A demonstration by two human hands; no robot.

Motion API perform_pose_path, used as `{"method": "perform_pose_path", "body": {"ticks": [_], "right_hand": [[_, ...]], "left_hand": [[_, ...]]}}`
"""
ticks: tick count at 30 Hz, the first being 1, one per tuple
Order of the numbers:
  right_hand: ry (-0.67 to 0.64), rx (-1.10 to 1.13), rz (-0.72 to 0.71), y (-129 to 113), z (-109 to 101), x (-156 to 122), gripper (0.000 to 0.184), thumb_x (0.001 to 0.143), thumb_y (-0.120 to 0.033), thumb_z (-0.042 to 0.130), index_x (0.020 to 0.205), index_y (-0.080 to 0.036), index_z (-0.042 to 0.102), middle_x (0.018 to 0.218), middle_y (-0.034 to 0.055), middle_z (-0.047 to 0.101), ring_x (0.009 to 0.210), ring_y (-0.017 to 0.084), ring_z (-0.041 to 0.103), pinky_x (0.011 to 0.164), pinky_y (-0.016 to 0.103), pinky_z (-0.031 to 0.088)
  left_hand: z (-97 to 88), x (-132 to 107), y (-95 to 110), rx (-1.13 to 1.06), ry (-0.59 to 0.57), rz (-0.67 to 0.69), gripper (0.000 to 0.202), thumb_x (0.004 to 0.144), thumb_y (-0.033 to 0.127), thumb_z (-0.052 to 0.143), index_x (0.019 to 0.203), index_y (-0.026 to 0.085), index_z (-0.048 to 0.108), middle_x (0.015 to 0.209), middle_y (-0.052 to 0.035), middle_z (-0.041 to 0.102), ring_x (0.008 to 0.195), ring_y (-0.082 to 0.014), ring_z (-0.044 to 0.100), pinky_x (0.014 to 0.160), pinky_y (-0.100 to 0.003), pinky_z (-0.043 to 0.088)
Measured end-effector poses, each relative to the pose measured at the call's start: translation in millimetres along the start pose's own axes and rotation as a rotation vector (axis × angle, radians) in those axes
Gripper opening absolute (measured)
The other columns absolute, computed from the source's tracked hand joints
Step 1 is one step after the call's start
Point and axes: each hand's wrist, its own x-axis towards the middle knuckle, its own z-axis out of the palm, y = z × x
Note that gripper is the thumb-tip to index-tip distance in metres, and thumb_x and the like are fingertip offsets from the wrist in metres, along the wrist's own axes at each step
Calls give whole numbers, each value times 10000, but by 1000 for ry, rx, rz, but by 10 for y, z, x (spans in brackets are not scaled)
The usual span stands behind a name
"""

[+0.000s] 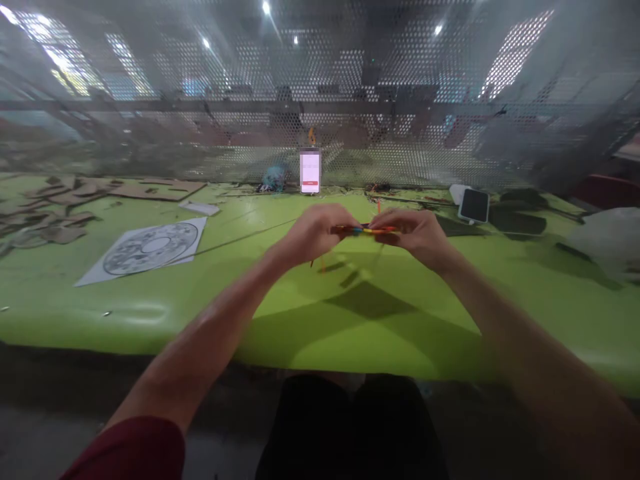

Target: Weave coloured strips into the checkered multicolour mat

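Observation:
My left hand (317, 231) and my right hand (415, 232) meet over the green table (280, 327), fingers closed in a pinch. Between them runs a thin multicoloured strip (369, 231) with blue, yellow and red parts, gripped at both ends. Its exact kind is too blurred to make out, and my fingers cover its ends. Thin orange and red strands hang below my left hand. The strip is held above the table, where shadows fall beneath it.
A lit phone (311, 175) stands upright against the perforated metal screen (240, 147). To the left are a sheet with a printed round pattern (156, 244) and brown cut scraps (157, 189). At right lie another phone (473, 205), dark flat pieces (517, 220) and a whitish plastic bag (607, 237).

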Motion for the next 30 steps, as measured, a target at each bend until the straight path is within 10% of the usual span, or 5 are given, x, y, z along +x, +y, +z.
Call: {"method": "perform_pose_path", "body": {"ticks": [7,30], "right_hand": [[163,-256,-291,-19,-34,9,112,746,-220,869,719,-305,802,1136,51,713,1149,283,661,1079,495,512],[246,-260,-249,83,62,-5,78,827,-325,777,858,-283,834,861,52,637,787,204,596,703,384,543]], "left_hand": [[175,-19,4,477,204,310,262,1032,189,518,1149,212,752,1109,-97,788,1090,-221,662,915,-384,514],[223,-61,3,483,358,419,181,1012,175,574,1151,188,688,1021,-79,753,906,-186,621,796,-311,509]]}}
